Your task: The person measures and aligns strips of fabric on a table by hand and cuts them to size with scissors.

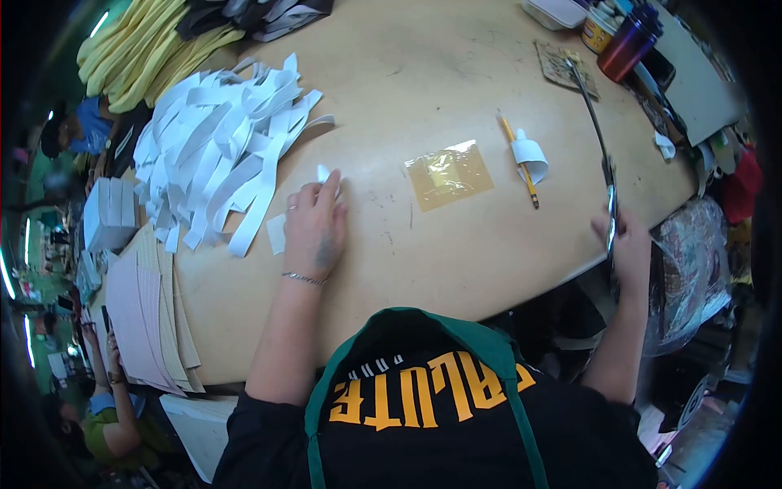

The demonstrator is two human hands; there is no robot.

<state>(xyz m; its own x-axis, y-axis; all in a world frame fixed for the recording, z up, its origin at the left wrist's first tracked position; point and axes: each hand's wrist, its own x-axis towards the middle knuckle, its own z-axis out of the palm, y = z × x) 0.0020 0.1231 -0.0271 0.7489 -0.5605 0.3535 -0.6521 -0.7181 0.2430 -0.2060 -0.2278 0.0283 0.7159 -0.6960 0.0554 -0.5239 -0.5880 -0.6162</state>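
My left hand [315, 216] rests on the table beside a heap of white strips [220, 147]. Its fingers are close together over a small white piece [324, 174]; whether they grip it is unclear. A pale square [277, 234] shows beside the wrist. At the table's right edge, my right hand [626, 240] is closed around the handles of metal scissors [611, 191], which point away from me. Between the hands lie a clear film over a yellowish piece [450, 175] and a yellow pencil [531, 183] with a curled white piece [529, 155] against it.
Yellow cloth bundles [134, 49] and dark cloth [252, 16] lie at the back left. Stacked pale sheets [142, 318] overhang the left side. A dark bottle [630, 42] and a brown pad [562, 69] stand back right. People [122, 424] are at the far left.
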